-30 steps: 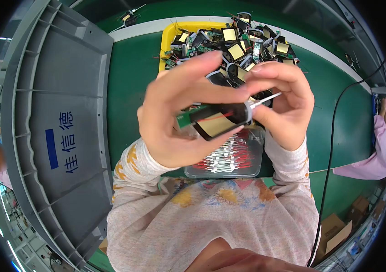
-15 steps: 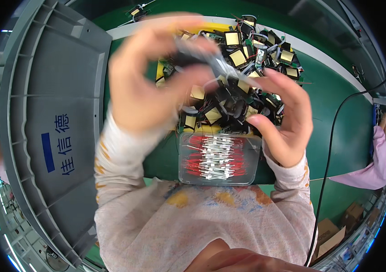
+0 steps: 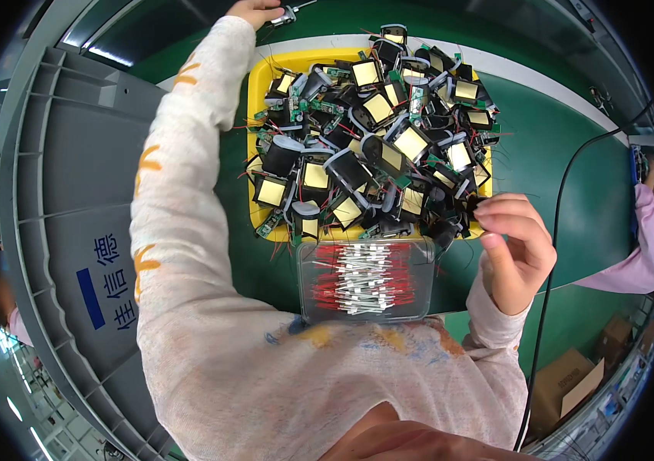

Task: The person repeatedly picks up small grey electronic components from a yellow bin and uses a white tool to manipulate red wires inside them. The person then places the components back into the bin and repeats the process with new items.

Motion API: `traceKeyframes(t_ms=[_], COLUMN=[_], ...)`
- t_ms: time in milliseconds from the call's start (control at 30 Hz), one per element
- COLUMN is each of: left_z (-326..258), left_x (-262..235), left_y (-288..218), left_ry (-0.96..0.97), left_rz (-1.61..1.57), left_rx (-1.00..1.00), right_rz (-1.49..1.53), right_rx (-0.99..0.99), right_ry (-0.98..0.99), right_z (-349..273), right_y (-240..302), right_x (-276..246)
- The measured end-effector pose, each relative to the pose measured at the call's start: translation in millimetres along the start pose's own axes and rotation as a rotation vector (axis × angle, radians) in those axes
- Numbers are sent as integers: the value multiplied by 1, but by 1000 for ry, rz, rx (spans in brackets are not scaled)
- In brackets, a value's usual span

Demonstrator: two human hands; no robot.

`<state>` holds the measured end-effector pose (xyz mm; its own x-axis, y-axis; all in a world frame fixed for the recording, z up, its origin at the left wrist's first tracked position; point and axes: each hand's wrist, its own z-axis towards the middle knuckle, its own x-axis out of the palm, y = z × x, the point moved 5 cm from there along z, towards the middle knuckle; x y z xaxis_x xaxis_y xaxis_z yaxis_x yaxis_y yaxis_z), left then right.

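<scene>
My left arm stretches to the far left, and my left hand (image 3: pixel 256 13) is at the top edge of the view. Its curled fingers close on a small silver and black part (image 3: pixel 284 15) with a thin wire. My right hand (image 3: pixel 513 242) hovers by the near right corner of a yellow tray (image 3: pixel 256 100), thumb apart from the bent fingers, with nothing visible between them. Heaped in the tray are many black housings (image 3: pixel 346 169) with cream pads, grey rims, green circuit boards (image 3: pixel 417 101) and thin wires.
Against the tray's near side stands a clear plastic box (image 3: pixel 307 307) of red and white wire leads (image 3: pixel 361 278). A large grey crate (image 3: pixel 73 192) rises at left. A black cable (image 3: pixel 556 253) hangs at right, beyond it a pink-sleeved person (image 3: pixel 634 261) and cardboard boxes (image 3: pixel 569 380).
My hands have parted from the grey and black piece held above the tray. The left has swung out to the far left; the right has dropped toward the tray's near right corner.
</scene>
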<state>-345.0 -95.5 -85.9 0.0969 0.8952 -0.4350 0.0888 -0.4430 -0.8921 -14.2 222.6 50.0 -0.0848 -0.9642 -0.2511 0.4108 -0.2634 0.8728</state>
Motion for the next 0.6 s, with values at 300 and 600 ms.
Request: traceKeyframes(t_ms=[300,600], left_z=[-194,-219], left_x=[36,52], left_y=[-128,-106], left_ry=[329,493], left_rz=[1034,1233], left_rx=[944,946], right_rz=[156,184], right_rx=[3,38], right_ry=[8,174], right_z=[-13,-38], right_y=[-7,-6], right_x=[6,15])
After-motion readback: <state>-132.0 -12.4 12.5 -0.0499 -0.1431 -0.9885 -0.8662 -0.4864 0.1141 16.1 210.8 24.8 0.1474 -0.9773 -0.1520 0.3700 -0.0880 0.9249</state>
